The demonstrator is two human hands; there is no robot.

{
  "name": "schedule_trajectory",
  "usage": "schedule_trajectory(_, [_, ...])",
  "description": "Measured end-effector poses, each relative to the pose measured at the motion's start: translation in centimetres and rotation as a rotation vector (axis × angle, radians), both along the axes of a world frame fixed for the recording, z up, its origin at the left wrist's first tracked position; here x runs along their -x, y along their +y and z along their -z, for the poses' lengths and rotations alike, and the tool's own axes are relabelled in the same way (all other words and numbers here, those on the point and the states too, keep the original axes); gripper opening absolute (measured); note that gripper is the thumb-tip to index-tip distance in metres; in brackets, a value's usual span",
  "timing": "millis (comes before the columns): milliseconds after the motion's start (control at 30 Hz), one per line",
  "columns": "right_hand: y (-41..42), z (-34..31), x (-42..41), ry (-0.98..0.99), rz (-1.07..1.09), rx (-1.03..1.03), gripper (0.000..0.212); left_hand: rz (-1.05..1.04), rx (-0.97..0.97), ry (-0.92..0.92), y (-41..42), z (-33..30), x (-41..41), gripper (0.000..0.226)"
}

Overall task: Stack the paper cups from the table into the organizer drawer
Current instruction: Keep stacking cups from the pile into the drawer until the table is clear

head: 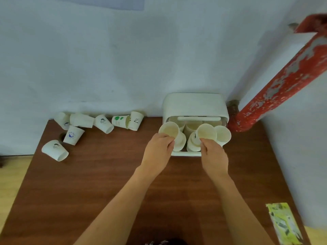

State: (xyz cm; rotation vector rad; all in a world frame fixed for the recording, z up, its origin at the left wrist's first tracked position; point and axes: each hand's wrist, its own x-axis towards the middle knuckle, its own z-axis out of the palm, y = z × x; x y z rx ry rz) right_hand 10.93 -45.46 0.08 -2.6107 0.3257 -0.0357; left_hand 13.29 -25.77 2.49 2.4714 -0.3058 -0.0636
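A white organizer (195,105) stands at the table's back edge with its drawer (185,153) pulled out toward me, and several paper cups stand inside. My left hand (158,151) pinches the near rim of a cup (169,129) at the drawer's left side. My right hand (213,155) pinches the rim of another cup (207,132) on a stack in the drawer's middle. One more cup (223,135) stands to its right. Several printed paper cups (102,122) lie tipped over at the table's back left.
The brown wooden table (106,183) has a loose cup (54,150) near its left edge. A yellow-green packet (283,225) lies at the front right corner. A peeling red pipe (286,76) rises by the wall, right of the organizer.
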Motion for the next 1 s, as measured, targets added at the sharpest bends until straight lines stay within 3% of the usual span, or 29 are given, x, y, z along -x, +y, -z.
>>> schedule_trajectory(167, [-1.4, 1.6, -2.1, 0.188, -0.129, 0.058, 0.033, 0.030, -0.151, 0.092, -3.0, 1.4, -2.1, 0.031])
schedule_trajectory(500, [-2.5, 5.5, -3.3, 0.272, -0.261, 0.067, 0.027, 0.061, -0.273, 0.264, -5.0, 5.6, -3.8, 0.037])
schedule_trajectory(733, [-2.3, 6.3, -2.9, 0.243, -0.225, -0.002, 0.026, 0.070, -0.250, 0.216, -5.3, 6.8, -4.3, 0.027])
schedule_trajectory(900, [-0.7, 4.5, -1.8, 0.040, -0.087, -0.123, 0.027, -0.034, -0.134, 0.091, -3.4, 5.2, -3.1, 0.025])
schedule_trajectory(1000, [2.2, 4.3, -1.7, -0.006, -0.143, -0.155, 0.024, -0.094, -0.131, 0.089, 0.3, 4.5, -1.7, 0.023])
